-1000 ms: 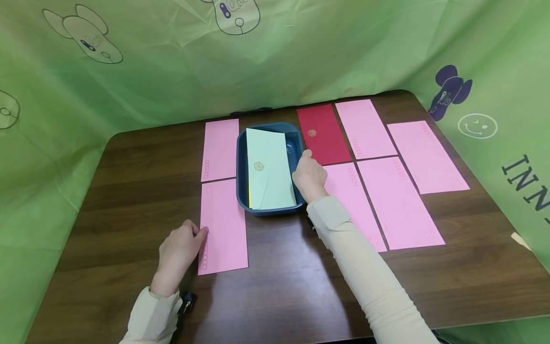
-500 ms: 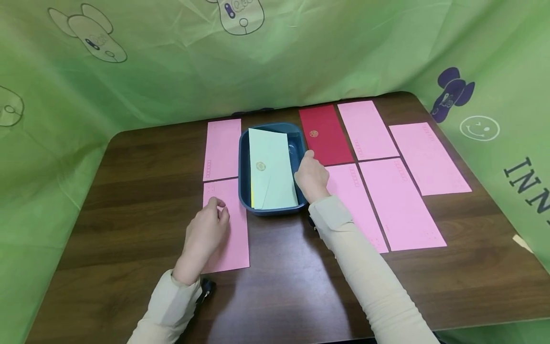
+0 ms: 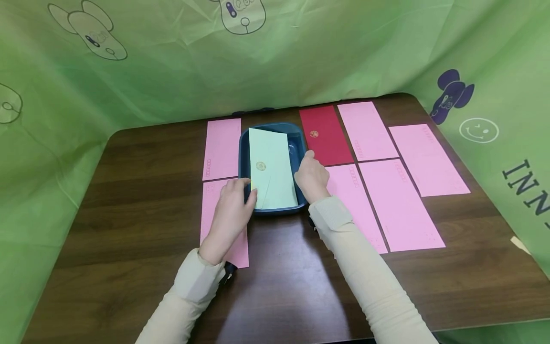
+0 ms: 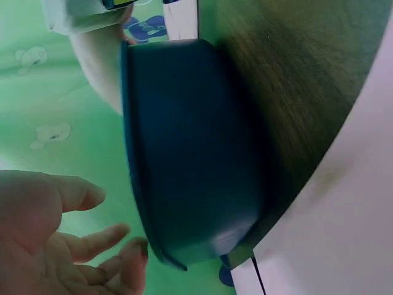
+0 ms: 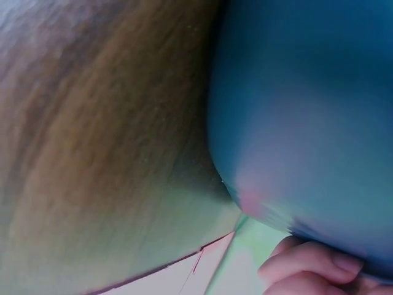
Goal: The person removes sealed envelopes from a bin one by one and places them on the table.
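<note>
A dark blue plastic tray (image 3: 296,148) stands near the middle of the table. Inside it lies a pale green envelope (image 3: 274,162) with a gold seal, a sliver of yellow showing at its left edge. My right hand (image 3: 311,176) grips the tray's right rim; its curled fingers (image 5: 307,264) show against the wall in the right wrist view. Reaching over a pink envelope (image 3: 209,203), my left hand (image 3: 232,205) is at the tray's left rim with thumb and fingers spread. In the left wrist view, that hand's fingertips (image 4: 116,233) are beside the tray's rim, with nothing held.
Another pink envelope (image 3: 222,148) lies behind the left one. On the right are a red envelope (image 3: 326,136) and several pink envelopes (image 3: 399,205) in rows. Green cloth (image 3: 301,57) hangs around the back and sides of the brown wooden table (image 3: 142,191).
My left hand has left the near-left pink envelope's edge and moved right and forward to the tray's left rim. The right hand keeps its hold, and the tray stays in place.
</note>
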### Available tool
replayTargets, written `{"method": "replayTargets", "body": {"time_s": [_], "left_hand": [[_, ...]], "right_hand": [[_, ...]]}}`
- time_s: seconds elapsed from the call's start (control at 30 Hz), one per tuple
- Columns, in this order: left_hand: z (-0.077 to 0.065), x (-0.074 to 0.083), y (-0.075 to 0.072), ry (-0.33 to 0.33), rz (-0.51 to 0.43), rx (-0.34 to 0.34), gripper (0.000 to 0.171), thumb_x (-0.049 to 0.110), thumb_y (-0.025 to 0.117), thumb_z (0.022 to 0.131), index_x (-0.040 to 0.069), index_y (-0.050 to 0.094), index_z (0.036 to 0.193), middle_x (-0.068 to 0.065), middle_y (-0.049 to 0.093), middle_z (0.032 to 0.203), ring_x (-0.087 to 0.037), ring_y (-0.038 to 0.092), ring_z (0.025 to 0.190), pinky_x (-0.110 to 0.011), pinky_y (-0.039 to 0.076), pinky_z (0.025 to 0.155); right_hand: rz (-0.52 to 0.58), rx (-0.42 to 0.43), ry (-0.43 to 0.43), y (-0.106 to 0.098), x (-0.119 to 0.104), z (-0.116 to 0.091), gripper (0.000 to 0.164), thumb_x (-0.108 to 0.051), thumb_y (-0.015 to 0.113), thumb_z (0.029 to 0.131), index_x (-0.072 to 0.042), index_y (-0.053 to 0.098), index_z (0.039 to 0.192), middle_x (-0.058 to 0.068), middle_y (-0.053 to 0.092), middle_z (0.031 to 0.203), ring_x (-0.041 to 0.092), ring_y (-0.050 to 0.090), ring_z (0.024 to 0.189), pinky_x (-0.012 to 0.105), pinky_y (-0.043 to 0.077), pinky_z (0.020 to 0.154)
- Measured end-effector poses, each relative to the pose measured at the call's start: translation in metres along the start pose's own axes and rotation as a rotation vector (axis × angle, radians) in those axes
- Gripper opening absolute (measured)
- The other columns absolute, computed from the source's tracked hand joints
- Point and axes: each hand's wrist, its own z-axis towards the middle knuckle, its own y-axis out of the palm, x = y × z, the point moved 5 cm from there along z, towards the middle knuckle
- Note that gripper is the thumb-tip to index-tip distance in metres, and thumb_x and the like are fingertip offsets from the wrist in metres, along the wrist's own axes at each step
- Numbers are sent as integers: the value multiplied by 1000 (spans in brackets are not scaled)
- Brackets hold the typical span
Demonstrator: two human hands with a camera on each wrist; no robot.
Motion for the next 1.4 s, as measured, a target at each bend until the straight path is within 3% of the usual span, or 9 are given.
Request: {"method": "replayTargets", "body": {"time_s": [0.13, 0.4, 0.63, 0.9, 1.13, 1.4], "left_hand": [[6, 5, 7, 21, 100, 7, 45, 27, 60, 94, -3, 54, 127, -23, 56, 123, -34, 53, 109, -44, 49, 88], [13, 6, 17, 8, 163, 19, 66, 37, 67, 88, -4, 46, 136, -23, 55, 119, -31, 52, 102, -40, 52, 79], [14, 7, 20, 22, 211, 41, 70, 38, 71, 85, -7, 48, 134, -22, 56, 112, -31, 52, 97, -39, 51, 72], [17, 5, 19, -37, 147, 19, 68, 29, 75, 82, -5, 48, 135, -22, 56, 116, -31, 51, 102, -40, 50, 75], [18, 0, 16, -69, 64, 9, 62, 22, 72, 85, -3, 48, 136, -23, 54, 123, -33, 52, 112, -44, 51, 83], [19, -10, 13, -95, -20, 11, 48, 24, 70, 87, -2, 56, 125, -17, 62, 107, -29, 57, 98, -40, 49, 78]], "right_hand": [[0, -4, 1, 0, 0, 0, 50, -18, 62, 88, -2, 38, 129, 13, 59, 75, 23, 60, 63, 29, 45, 58], [1, -6, -3, 1, 0, -1, 52, -18, 62, 89, -2, 37, 131, 12, 58, 75, 22, 59, 62, 29, 45, 59], [3, -7, -1, -1, 0, -1, 61, -19, 63, 88, -2, 33, 138, 12, 59, 77, 22, 59, 63, 31, 48, 63], [-2, -7, -4, -3, 0, -1, 54, -17, 60, 90, -1, 35, 136, 12, 57, 73, 22, 57, 60, 29, 41, 55], [1, -15, 1, -1, 1, 1, 60, -18, 62, 89, -1, 33, 139, 12, 60, 77, 23, 60, 64, 31, 44, 59], [0, -31, 7, 1, 1, 1, 65, -20, 61, 90, -2, 28, 143, 12, 59, 76, 21, 58, 62, 30, 44, 60]]}}
